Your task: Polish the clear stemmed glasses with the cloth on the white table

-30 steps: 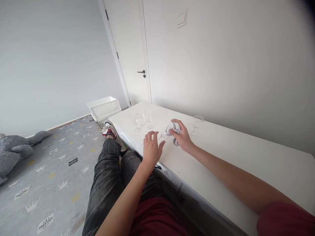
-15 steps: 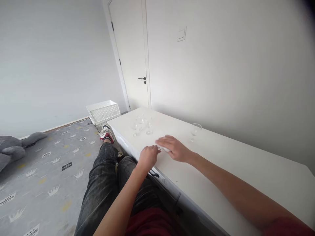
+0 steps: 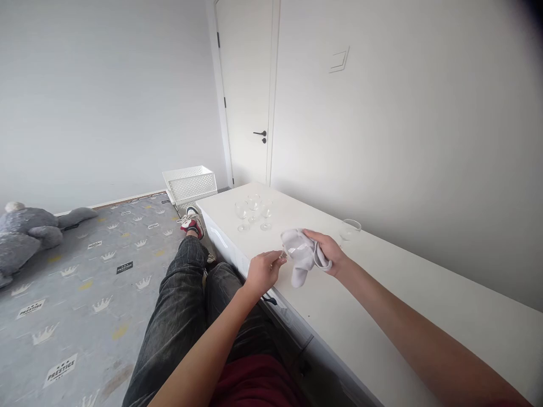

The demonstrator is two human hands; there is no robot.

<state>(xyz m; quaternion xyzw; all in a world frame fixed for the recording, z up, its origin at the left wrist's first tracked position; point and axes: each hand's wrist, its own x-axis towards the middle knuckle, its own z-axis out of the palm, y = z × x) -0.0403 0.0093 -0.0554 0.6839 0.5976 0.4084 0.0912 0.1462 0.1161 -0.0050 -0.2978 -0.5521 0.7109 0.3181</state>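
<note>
My left hand (image 3: 262,272) pinches the stem of a clear wine glass (image 3: 292,252) held sideways above the near edge of the white table (image 3: 382,294). My right hand (image 3: 328,252) grips a grey-white cloth (image 3: 303,257) that wraps the glass's bowl. Three more stemmed glasses (image 3: 253,212) stand together upright at the table's far left end. Another single glass (image 3: 350,230) stands near the wall, just beyond my right hand.
A white perforated basket (image 3: 189,183) sits on the floor past the table's end, by a closed door (image 3: 246,96). My legs in dark jeans stretch over a grey crown-patterned mat (image 3: 85,282). A grey plush toy (image 3: 25,234) lies at far left.
Both hands have lifted the glass and cloth off the table; half a second ago my right hand lay flat on the tabletop. The camera has shifted slightly left.
</note>
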